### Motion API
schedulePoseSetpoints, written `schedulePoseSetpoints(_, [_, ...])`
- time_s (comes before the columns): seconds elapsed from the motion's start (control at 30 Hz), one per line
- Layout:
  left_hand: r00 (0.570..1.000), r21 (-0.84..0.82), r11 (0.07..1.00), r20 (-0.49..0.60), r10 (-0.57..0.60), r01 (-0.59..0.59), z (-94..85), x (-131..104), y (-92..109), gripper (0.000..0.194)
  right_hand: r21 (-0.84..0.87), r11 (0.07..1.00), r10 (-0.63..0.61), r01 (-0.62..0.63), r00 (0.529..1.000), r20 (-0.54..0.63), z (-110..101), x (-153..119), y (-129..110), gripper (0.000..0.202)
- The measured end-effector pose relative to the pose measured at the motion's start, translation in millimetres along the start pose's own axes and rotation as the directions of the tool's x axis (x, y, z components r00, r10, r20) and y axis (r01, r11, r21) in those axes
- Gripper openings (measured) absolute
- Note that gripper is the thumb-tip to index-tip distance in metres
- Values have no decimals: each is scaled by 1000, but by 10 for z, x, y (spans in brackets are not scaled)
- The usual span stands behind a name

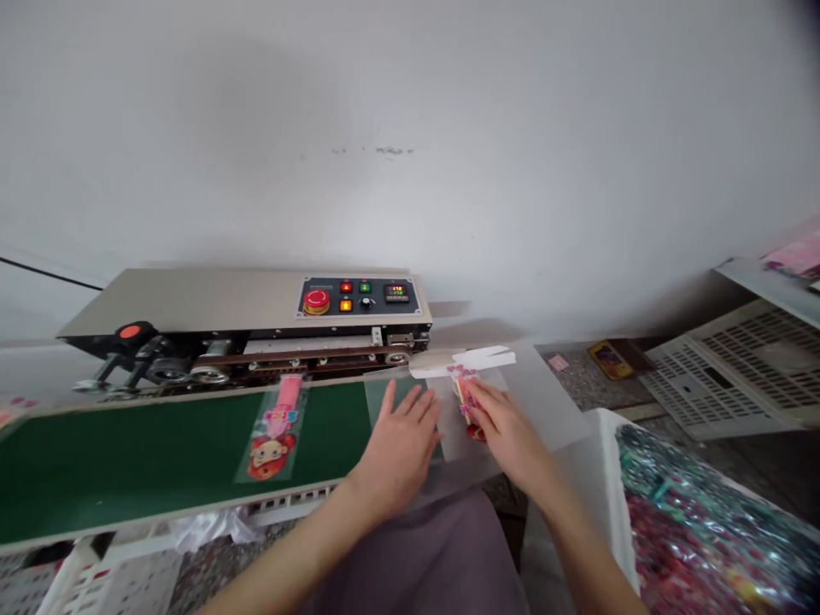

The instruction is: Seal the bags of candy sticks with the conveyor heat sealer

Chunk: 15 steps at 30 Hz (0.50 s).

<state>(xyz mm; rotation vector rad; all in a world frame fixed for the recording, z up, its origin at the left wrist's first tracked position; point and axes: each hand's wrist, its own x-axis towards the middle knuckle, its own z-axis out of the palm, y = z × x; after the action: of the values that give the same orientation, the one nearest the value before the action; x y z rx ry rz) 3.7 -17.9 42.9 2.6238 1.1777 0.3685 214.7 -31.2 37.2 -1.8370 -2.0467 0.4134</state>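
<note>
My left hand (401, 440) lies flat with its fingers spread, over a clear plastic bag (379, 397) at the right end of the green conveyor belt (160, 461). My right hand (509, 423) is closed around a small pink, yellow and red item (462, 389), partly hidden under the fingers, above a pale sheet. Further left on the belt, a clear packet (272, 436) shows a pink strip and a red-haired cartoon head. Behind the belt stands a band sealing machine (256, 303) with lit buttons and a display.
White strips (483, 357) lie behind my right hand. At the lower right, a white-rimmed container (612, 478) is filled with shiny wrapped items. A pale plastic crate (723, 367) stands farther right. Another packet (16, 410) is cut off at the belt's left end.
</note>
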Motion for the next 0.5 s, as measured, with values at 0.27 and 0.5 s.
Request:
schedulePoseSetpoints(0.27, [991, 47, 992, 63, 116, -119, 246, 301, 173, 49, -89, 994, 68, -66, 997, 21, -24, -172, 277, 50])
schedulePoseSetpoints(0.5, [997, 93, 993, 32, 73, -76, 324, 487, 353, 55, 24, 995, 98, -98, 995, 12, -153, -189, 567, 49])
